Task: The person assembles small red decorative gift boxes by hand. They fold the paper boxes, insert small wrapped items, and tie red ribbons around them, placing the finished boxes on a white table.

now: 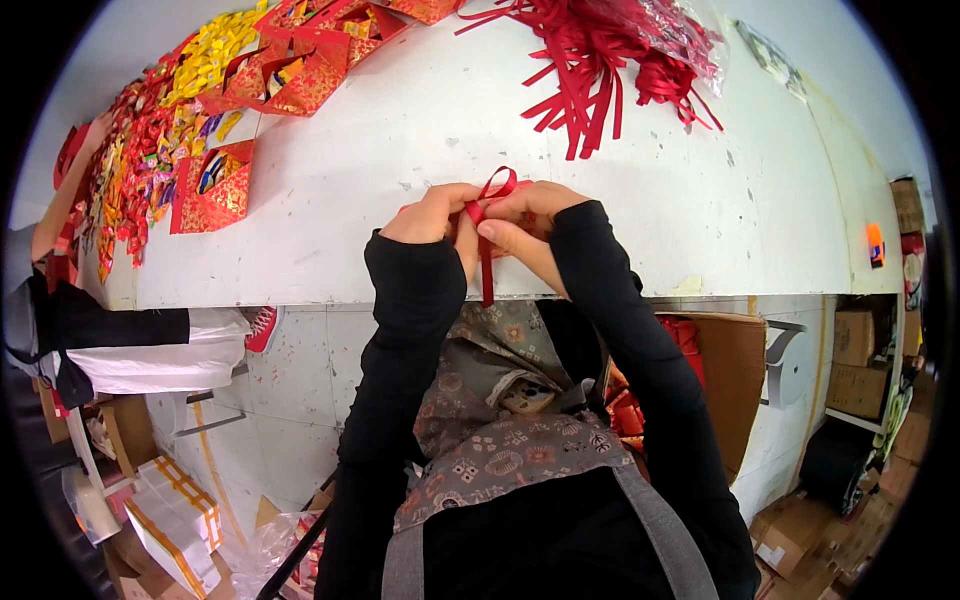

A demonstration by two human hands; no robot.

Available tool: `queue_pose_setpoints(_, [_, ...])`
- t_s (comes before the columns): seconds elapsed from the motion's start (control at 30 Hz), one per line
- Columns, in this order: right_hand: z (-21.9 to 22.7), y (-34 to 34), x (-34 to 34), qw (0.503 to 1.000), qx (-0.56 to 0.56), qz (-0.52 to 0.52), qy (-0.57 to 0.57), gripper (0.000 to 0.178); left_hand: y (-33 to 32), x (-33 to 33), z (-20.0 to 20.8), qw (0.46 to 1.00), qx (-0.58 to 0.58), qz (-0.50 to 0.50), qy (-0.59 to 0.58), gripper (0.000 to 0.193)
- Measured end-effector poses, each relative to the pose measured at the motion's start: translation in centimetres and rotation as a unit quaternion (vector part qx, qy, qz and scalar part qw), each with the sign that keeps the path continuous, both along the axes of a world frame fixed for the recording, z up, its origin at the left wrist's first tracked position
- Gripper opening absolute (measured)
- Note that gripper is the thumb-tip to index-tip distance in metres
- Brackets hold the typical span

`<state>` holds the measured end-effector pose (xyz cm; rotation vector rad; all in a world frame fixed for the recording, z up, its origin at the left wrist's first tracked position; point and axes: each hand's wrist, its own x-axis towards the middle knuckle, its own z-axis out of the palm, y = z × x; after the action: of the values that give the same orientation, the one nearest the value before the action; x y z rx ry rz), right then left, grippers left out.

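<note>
At the table's near edge my hands meet over a red ribbon (487,275). One loop of it stands up between them and a loose end hangs toward me. My left hand (432,216) pinches the ribbon at the crossing with bent fingers. My right hand (532,218) is closed on it from the other side, its thumb pointing at the crossing. Red patches of something (500,248) show under and beside my fingers; its shape is mostly hidden.
On the white table (340,190), red ribbons (590,95) lie at the far side beside clear plastic (705,45). Open red-and-gold boxes (225,190) and heaped wrapped sweets (150,145) fill the left, near another person's arm (65,200). A cardboard box (735,385) with red things stands below, right.
</note>
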<state>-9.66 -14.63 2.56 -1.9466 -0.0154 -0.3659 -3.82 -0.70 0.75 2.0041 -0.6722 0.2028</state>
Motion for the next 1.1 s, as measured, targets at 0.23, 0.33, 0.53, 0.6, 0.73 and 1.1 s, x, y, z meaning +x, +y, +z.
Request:
queue_pose_setpoints(0.23, [-0.1, -0.2, -0.2, 0.949, -0.281, -0.106, -0.092, 0.008, 0.4, 1.2, -0.7, 0.994, -0.044, -0.024, -0.092, 0.012])
queue_pose_setpoints(0.33, [-0.3, -0.7, 0.8, 0.943, -0.292, -0.096, -0.129, 0.013, 1.1, 1.7, -0.5, 0.991, -0.070, -0.111, 0.005, 0.014])
queue_pose_setpoints(0.53, [-0.3, -2.4, 3.9, 0.988, -0.014, 0.153, -0.030, 0.022, 2.1, 3.8, -1.3, 0.976, -0.058, -0.210, -0.001, 0.020])
queue_pose_setpoints(0.6, [-0.7, -2.5, 4.3, 0.984, -0.041, 0.170, -0.038, 0.018, 2.3, 3.6, -1.1, 0.978, -0.082, -0.189, 0.028, 0.025])
queue_pose_setpoints(0.73, [-1.2, -2.5, 3.9, 0.983, -0.093, 0.126, -0.099, 0.012, 1.7, 1.8, -1.1, 0.985, -0.127, -0.104, 0.051, 0.032])
queue_pose_setpoints(1.1, [-3.0, -1.2, 3.3, 0.968, -0.123, -0.008, -0.219, 0.019, 1.8, 1.7, -1.9, 0.976, -0.173, -0.100, 0.090, 0.022])
